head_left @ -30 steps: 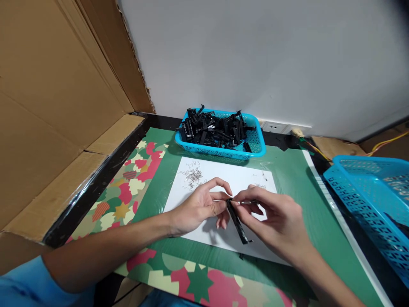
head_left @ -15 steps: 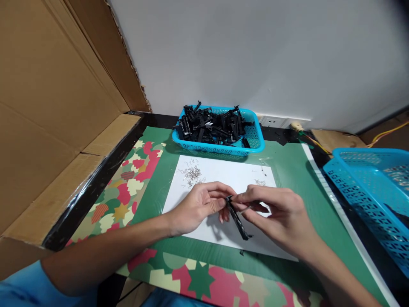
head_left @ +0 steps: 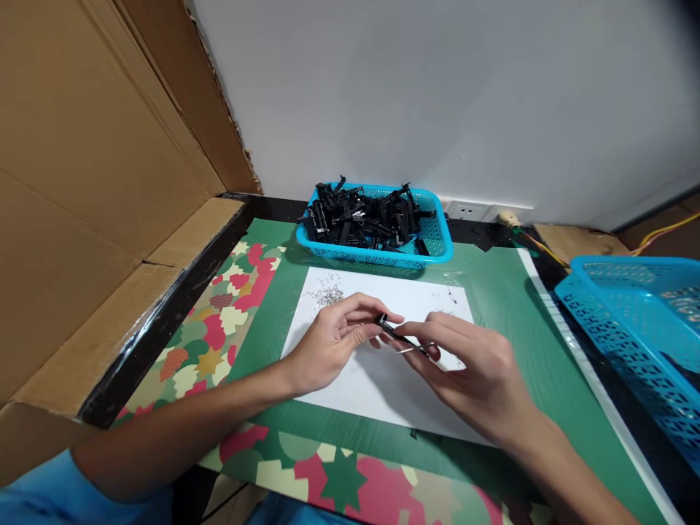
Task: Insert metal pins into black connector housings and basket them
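Note:
Between my hands, above a white sheet (head_left: 350, 379), is a narrow black plastic part (head_left: 403, 338). My left hand (head_left: 333, 343) pinches its upper left end between thumb and fingers. My right hand (head_left: 470, 364) has its fingers closed on the other end, and a thin metal tool (head_left: 407, 351) juts from between them. Part of the black piece is hidden by the right fingers. A pile of tiny wire pieces (head_left: 329, 294) lies on the sheet's upper left, behind my left hand.
Behind the sheet, a blue basket (head_left: 372, 257) holds many black parts. Another blue basket (head_left: 612, 321) stands at the right. Cardboard (head_left: 98, 204) rises at the left, and a wall socket (head_left: 467, 211) with wires is at the back.
The black part has swung from pointing down toward me to lying more sideways, and its lower end is now at my right fingers. Both hands have shifted slightly.

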Demonstrator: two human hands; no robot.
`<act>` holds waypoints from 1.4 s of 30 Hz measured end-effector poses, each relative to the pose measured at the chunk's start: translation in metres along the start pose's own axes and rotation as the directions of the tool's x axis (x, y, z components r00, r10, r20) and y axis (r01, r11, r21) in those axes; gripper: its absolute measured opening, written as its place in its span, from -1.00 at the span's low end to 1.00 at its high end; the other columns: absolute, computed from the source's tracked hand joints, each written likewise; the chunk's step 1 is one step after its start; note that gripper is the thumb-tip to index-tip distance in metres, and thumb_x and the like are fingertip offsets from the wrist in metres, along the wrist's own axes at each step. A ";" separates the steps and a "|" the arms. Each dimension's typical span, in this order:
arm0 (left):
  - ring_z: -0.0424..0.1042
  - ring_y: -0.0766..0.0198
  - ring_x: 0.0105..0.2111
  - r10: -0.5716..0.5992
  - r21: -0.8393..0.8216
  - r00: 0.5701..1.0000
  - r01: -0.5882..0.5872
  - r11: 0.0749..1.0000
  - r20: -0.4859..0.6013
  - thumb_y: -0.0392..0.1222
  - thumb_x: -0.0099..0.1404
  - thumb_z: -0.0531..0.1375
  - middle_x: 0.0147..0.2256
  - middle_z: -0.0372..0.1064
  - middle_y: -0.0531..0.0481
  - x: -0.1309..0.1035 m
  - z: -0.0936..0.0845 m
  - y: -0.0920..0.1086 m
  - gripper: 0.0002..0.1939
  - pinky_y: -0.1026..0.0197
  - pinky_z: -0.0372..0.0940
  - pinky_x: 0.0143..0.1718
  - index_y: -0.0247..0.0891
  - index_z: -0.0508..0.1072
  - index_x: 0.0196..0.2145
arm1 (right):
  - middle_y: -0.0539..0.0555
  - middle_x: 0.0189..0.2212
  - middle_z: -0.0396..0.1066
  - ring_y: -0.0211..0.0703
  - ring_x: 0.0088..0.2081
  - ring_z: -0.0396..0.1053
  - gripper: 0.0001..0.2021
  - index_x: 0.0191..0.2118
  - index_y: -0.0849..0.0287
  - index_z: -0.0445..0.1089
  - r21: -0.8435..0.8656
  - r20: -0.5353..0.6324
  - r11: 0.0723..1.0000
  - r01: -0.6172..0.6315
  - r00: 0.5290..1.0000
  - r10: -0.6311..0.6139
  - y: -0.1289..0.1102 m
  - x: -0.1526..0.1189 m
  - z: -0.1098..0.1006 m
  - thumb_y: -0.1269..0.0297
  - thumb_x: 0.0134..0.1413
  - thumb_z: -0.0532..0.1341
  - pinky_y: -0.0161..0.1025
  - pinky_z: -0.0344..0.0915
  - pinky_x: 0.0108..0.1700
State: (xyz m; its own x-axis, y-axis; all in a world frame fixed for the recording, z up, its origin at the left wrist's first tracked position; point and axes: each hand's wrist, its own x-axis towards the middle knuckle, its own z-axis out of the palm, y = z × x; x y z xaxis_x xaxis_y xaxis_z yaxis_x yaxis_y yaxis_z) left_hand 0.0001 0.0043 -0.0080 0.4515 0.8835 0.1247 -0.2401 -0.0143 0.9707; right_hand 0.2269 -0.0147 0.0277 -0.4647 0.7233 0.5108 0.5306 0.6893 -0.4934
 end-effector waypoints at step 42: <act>0.56 0.19 -0.27 0.277 0.715 0.951 -0.291 0.636 0.140 -0.30 0.42 0.35 -0.31 0.61 -0.07 -0.006 -0.006 -0.006 -0.90 0.16 0.43 -0.22 -0.28 0.70 -0.15 | 0.07 -0.29 0.60 -0.11 -0.27 0.55 -0.77 -0.25 0.10 0.56 0.231 0.015 0.933 -0.276 0.960 0.280 -0.002 0.005 0.018 0.28 0.49 0.22 -0.21 0.41 -0.23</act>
State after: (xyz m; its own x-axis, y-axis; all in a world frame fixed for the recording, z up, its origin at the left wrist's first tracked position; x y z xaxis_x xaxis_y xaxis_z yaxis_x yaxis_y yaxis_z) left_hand -0.0062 0.0015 -0.0159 0.4832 0.7702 0.4164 0.3307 -0.6009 0.7277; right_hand 0.2106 -0.0116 0.0188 -0.3080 0.8881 0.3411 0.4599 0.4529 -0.7638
